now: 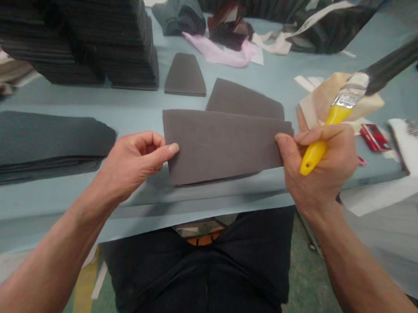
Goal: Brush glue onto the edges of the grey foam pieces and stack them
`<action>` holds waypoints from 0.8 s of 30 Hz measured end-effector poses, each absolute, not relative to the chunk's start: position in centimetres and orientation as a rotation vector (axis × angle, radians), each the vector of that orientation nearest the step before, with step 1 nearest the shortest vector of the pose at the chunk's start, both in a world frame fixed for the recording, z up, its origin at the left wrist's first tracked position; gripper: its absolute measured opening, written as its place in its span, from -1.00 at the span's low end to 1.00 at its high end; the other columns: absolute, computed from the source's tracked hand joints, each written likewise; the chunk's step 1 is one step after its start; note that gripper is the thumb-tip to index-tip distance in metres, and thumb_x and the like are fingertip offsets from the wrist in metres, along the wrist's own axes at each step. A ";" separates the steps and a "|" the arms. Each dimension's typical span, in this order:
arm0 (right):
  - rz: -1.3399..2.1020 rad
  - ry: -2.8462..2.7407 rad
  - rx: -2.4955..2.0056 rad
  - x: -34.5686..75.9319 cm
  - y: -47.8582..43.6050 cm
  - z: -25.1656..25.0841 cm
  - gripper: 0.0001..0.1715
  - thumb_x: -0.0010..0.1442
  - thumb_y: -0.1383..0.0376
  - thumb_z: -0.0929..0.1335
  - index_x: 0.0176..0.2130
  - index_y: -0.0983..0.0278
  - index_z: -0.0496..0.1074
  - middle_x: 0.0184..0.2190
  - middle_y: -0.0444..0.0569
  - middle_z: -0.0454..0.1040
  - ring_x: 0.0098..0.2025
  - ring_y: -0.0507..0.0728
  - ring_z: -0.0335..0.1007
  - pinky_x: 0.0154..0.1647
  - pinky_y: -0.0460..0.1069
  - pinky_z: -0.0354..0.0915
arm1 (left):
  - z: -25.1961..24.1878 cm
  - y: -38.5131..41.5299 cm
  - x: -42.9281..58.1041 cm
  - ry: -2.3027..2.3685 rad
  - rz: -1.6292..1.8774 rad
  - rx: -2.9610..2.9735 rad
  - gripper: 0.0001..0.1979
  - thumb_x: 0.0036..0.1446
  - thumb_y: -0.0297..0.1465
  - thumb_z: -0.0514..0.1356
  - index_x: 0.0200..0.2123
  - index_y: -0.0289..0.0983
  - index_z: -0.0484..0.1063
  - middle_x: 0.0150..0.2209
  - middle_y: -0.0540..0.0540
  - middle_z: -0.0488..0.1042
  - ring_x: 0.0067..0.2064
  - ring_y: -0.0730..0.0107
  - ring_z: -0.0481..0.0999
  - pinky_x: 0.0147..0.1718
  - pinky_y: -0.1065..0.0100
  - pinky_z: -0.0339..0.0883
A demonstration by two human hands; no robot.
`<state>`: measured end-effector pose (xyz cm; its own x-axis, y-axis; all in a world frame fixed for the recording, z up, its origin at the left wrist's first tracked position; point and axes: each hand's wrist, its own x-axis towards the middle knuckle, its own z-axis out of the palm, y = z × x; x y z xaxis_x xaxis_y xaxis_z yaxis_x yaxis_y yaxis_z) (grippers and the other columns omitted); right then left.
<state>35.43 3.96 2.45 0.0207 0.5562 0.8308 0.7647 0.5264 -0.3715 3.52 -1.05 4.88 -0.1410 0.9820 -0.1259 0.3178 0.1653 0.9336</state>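
A flat dark grey cut panel (227, 148) is stretched level between my two hands, over the near part of the table. My left hand (134, 163) pinches its left edge, thumb on top. At the panel's right end, my right hand (321, 168) pinches the corner with thumb and fingers. That same hand also carries a paintbrush (329, 121) with a yellow handle, its pale bristles pointing up and away. Behind the held panel lies another grey panel (246, 99), partly covered by it. A smaller tapered grey piece (186, 75) rests to the left of that one.
Tall stacks of dark panels (131, 38) stand at the back left. A lower pile of dark pieces (43, 141) lies left on the blue table cover (134, 223). Cloth scraps (222, 48) sit at the back. A small red box (375, 137) and white sheet (413, 150) lie right.
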 end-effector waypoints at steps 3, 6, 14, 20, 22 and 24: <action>-0.251 -1.672 -1.167 36.2 4.5 1.0 -0.59 0.27 -0.03 0.51 -0.23 0.14 0.34 -0.36 -0.16 0.40 -0.35 0.11 0.36 -0.17 0.10 0.33 | 4.5 0.0 3.8 1.657 0.901 1.327 -0.57 0.00 -0.02 0.44 -0.55 -0.21 0.41 -0.62 0.07 0.33 -0.54 0.51 0.22 -0.54 0.39 0.02; -0.288 -1.694 -1.173 36.9 5.0 -0.3 -0.59 0.27 -0.04 0.50 -0.23 0.16 0.35 -0.36 -0.16 0.42 -0.41 0.07 0.34 -0.25 0.08 0.29 | 4.4 0.6 4.0 1.706 0.818 1.349 -0.57 0.01 -0.02 0.42 -0.57 -0.21 0.42 -0.63 0.05 0.31 -0.55 0.52 0.19 -0.56 0.39 -0.04; -0.258 -1.723 -1.170 36.5 4.5 -1.2 -0.68 0.35 0.05 0.48 -0.24 0.13 0.34 -0.39 -0.18 0.42 -0.44 0.07 0.39 -0.28 0.07 0.33 | 4.5 0.9 4.3 1.723 0.657 1.321 -0.58 -0.01 -0.05 0.39 -0.62 -0.24 0.43 -0.65 0.06 0.29 -0.58 0.56 0.13 -0.57 0.41 -0.07; -0.114 -1.691 -1.228 35.9 4.1 -1.8 -0.63 0.35 0.00 0.48 -0.23 0.12 0.30 -0.36 -0.16 0.40 -0.40 0.08 0.43 -0.32 0.06 0.36 | 3.3 1.2 3.8 1.720 0.608 1.344 -0.53 -0.02 0.02 0.38 -0.61 -0.25 0.45 -0.62 0.02 0.36 -0.54 0.55 0.19 -0.57 0.41 -0.04; -0.136 -1.688 -1.211 35.8 4.2 -1.9 -0.63 0.33 0.01 0.49 -0.24 0.13 0.32 -0.37 -0.16 0.41 -0.41 0.07 0.41 -0.33 0.06 0.34 | 3.1 1.3 3.7 1.728 0.596 1.351 -0.54 0.02 0.01 0.37 -0.59 -0.25 0.45 -0.62 0.03 0.36 -0.54 0.55 0.19 -0.56 0.40 -0.05; -0.188 -1.697 -1.196 35.8 4.3 -2.0 -0.64 0.33 0.02 0.49 -0.25 0.14 0.34 -0.40 -0.16 0.43 -0.42 0.06 0.39 -0.35 0.05 0.33 | 2.9 1.4 3.7 1.735 0.591 1.360 -0.54 0.04 0.00 0.36 -0.59 -0.25 0.45 -0.62 0.03 0.36 -0.54 0.55 0.19 -0.55 0.39 -0.05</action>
